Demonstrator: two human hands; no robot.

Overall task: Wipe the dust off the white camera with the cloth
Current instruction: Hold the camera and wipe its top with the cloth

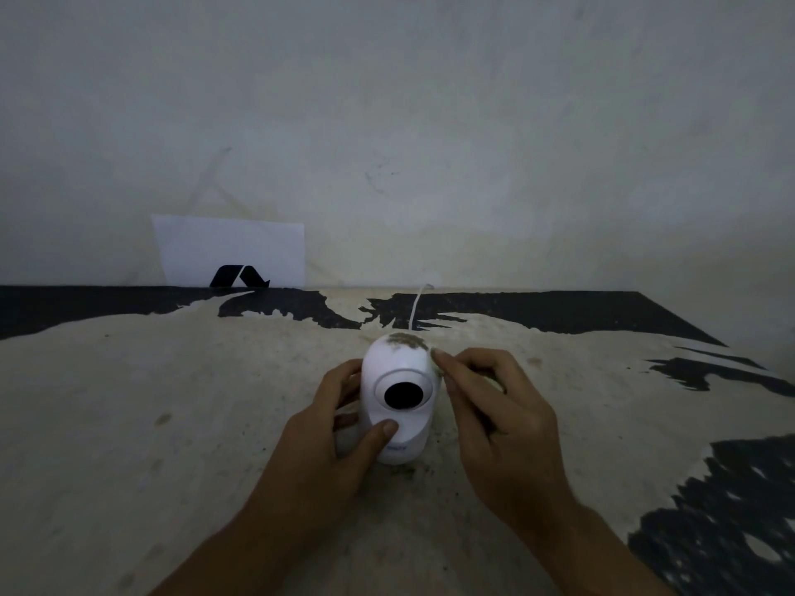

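The white camera point(398, 372) stands upright at the middle of the table, its round black lens point(403, 395) facing me. A brown dust patch point(408, 340) covers the top back of its head. My left hand point(331, 449) grips the camera's lower body from the left, thumb pressed on the front below the lens. My right hand point(499, 419) is at the head's upper right side with its fingers pinched together. A small pale bit of cloth point(434, 351) shows at the fingertips, touching the camera; the rest of it is hidden in the hand.
A white cable point(414, 311) runs from behind the camera toward the wall. A white sheet of paper point(232, 247) with a black mark leans on the wall at the back left. The table top point(172, 402) is beige with black patches; brown crumbs lie around the camera's base.
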